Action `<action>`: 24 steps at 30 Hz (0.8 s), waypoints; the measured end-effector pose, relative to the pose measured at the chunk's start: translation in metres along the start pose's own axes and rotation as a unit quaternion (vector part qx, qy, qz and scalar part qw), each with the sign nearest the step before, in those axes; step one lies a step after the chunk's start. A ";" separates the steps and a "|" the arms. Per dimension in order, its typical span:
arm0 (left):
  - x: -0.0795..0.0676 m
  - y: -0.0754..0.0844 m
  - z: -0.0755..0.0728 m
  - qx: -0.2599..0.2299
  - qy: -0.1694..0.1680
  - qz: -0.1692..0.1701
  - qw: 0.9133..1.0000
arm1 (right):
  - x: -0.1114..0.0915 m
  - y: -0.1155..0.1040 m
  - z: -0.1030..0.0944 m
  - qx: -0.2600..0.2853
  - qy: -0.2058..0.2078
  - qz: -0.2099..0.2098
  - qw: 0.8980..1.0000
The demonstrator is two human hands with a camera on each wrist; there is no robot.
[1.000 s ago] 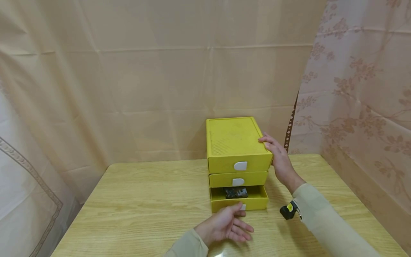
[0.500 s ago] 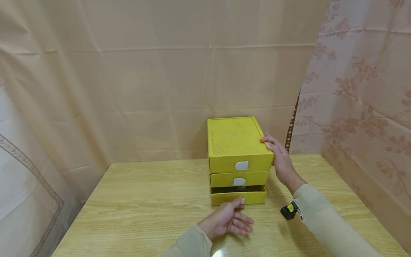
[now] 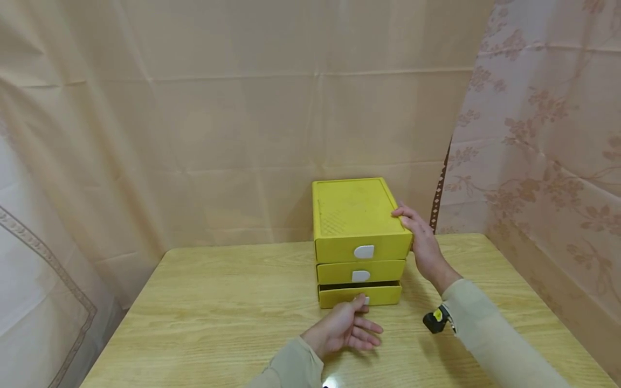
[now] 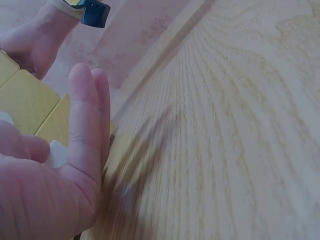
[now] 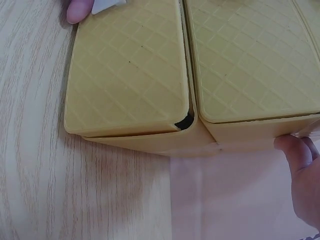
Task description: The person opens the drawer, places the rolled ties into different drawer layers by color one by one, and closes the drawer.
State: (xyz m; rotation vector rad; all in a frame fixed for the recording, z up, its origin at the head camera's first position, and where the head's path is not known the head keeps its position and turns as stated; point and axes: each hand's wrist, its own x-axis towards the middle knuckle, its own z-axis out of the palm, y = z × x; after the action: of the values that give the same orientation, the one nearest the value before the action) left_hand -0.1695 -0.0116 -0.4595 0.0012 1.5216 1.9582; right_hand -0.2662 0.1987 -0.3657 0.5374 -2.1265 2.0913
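Observation:
A yellow cabinet with three stacked drawers and white tabs stands on the table. Its bottom drawer sticks out slightly, leaving a dark gap above the front; its contents are hidden. My left hand touches this drawer's front at the white tab with the thumb, the other fingers extended. My right hand holds the cabinet's upper right edge, fingertips bent over the top. In the right wrist view, part of the right hand lies against the cabinet's side, beside the upper drawers.
The wooden table extends to the left and in front of the cabinet. A beige curtain hangs close behind it, and a flowered curtain hangs on the right. A black wrist camera is strapped under the right sleeve.
The bottom drawer has slid inward from well out to nearly closed, hiding the dark packet inside. My left hand has moved slightly forward with it; the right hand has stayed on the cabinet.

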 end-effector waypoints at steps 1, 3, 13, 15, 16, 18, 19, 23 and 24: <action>0.000 0.000 0.000 -0.001 0.001 0.000 1.000 | 0.000 0.000 0.000 0.002 0.000 0.000 1.000; 0.001 0.000 0.000 -0.003 0.005 0.001 1.000 | 0.000 0.001 0.001 0.004 0.000 0.001 1.000; 0.005 0.003 0.000 -0.001 0.026 0.019 0.999 | 0.000 -0.001 0.002 0.011 0.004 -0.002 1.000; 0.006 0.003 0.000 0.001 0.029 0.020 0.999 | 0.000 -0.001 0.002 0.013 0.004 -0.001 1.000; 0.007 0.004 0.000 0.002 0.030 0.020 0.999 | 0.000 -0.001 0.002 0.015 0.005 0.000 1.000; 0.009 0.005 -0.001 0.007 0.033 0.021 0.999 | 0.000 -0.002 0.002 0.018 0.006 0.000 1.000; 0.010 0.006 -0.001 0.010 0.035 0.021 0.999 | 0.000 -0.002 0.002 0.020 0.007 0.000 1.000; 0.012 0.007 -0.002 0.019 0.043 0.022 0.999 | -0.001 -0.002 0.003 0.022 0.005 -0.004 1.000; 0.013 0.007 -0.002 0.021 0.046 0.023 0.998 | -0.002 -0.002 0.004 0.022 0.005 -0.004 1.000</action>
State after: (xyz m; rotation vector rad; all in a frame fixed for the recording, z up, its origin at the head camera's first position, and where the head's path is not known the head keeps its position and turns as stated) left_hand -0.1835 -0.0079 -0.4588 -0.0367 1.6346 1.9853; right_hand -0.2631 0.1956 -0.3642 0.5380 -2.0742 2.1371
